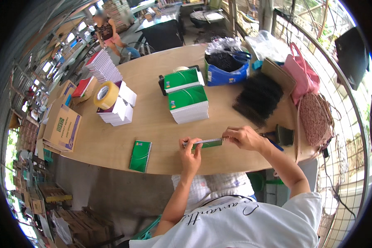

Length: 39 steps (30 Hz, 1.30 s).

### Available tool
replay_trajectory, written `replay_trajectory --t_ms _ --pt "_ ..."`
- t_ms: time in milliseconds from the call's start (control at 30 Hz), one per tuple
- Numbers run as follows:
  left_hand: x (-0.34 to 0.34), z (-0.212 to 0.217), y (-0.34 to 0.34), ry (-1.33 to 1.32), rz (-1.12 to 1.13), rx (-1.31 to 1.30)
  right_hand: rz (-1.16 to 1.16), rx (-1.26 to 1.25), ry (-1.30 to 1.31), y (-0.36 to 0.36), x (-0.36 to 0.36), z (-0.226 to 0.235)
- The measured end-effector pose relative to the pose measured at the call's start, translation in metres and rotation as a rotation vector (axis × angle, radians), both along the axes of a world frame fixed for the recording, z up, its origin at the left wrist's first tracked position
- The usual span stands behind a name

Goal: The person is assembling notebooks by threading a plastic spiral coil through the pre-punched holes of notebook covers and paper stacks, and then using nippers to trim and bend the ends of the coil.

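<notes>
Bag [227, 77] holds black coils [224, 61] — left hand [190, 155] pinches green notebook [211, 144]

L grip [190, 156] holds green notebk [211, 144]; R grip [244, 137] prob. on coil [225, 138].

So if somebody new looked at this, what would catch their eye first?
Probably the bright green notebook stacks near the middle of the pale table. Left of them, a yellow tape roll rests on a stack of booklets; to their right lies a mass of black spiral coils. Nearer the person, the left hand grips one end of a green notebook, with the right hand at its other end.
</notes>
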<state>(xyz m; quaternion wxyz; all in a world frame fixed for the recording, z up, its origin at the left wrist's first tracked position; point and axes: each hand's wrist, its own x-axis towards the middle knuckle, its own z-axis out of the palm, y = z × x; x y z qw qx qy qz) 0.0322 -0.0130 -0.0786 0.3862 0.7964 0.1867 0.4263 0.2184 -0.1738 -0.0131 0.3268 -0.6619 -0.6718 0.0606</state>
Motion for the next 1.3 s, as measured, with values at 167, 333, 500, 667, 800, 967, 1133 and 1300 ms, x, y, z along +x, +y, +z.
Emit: replay_trajectory --t_ms 167,333,500,667,800,967,1133,1300 --pt "0.001 0.0 0.002 -0.009 -0.027 0.126 -0.115 -0.024 -0.054 -0.003 -0.017 0.007" --pt "0.001 -0.006 0.004 -0.032 -0.024 0.132 -0.119 0.005 -0.139 0.006 -0.025 0.004" --pt "0.001 -0.004 -0.001 0.001 -0.049 0.094 -0.241 -0.039 -0.146 0.004 -0.033 0.003" --pt "-0.011 -0.001 0.002 0.092 -0.056 0.038 -0.327 0.096 -0.344 -0.008 -0.048 0.012" --pt "-0.025 -0.002 0.017 0.013 -0.077 0.123 -0.902 0.162 -0.096 -0.065 -0.023 0.017" --pt "-0.011 -0.004 0.012 0.029 -0.069 0.121 -1.393 -0.488 -0.031 -0.142 0.009 0.009" --pt "0.0 0.004 0.007 0.019 -0.108 0.095 -1.275 -0.494 -0.18 -0.145 0.019 0.0" --pt "0.007 -0.001 0.004 0.031 -0.18 0.086 -0.357 -0.164 0.457 -0.076 0.014 0.052"
